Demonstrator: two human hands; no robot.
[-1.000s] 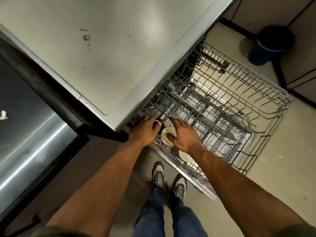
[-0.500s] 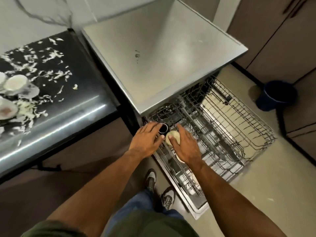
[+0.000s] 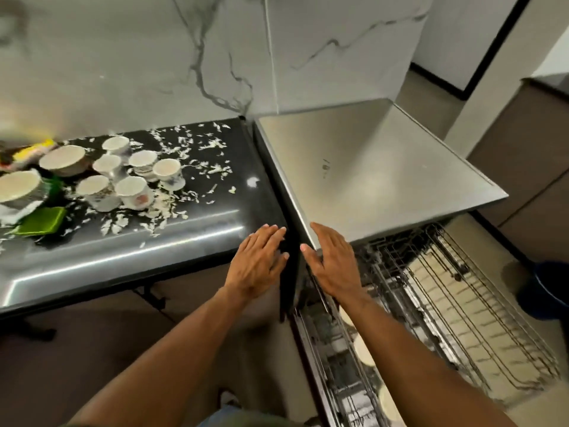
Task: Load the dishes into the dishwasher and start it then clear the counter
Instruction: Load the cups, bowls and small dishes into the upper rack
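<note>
**Both hands free above the open dishwasher**

From the head camera, looking down: the left hand [image 3: 257,260] is held flat with its fingers straight, grasping nothing, over the near right corner of the dark counter [image 3: 184,241]. The right hand [image 3: 334,263] is likewise spread and empty, just beside the near left corner of the dishwasher [image 3: 369,180], whose steel top fills the middle right of the scene. A narrow dark gap runs between the two hands.

Below the right forearm the wire rack [image 3: 462,318] is pulled out toward the near right. A few pale dishes [image 3: 363,349] stand in a row along its left edge.

Far left on the counter sits a cluster of white cups [image 3: 135,189] and bowls [image 3: 63,158], with a green tray [image 3: 40,221] near them and pale food scraps [image 3: 197,146] scattered across the dark surface. A marble-patterned wall [image 3: 215,57] rises behind. At the right edge, on the floor, stands a dark blue bin [image 3: 545,291].
</note>
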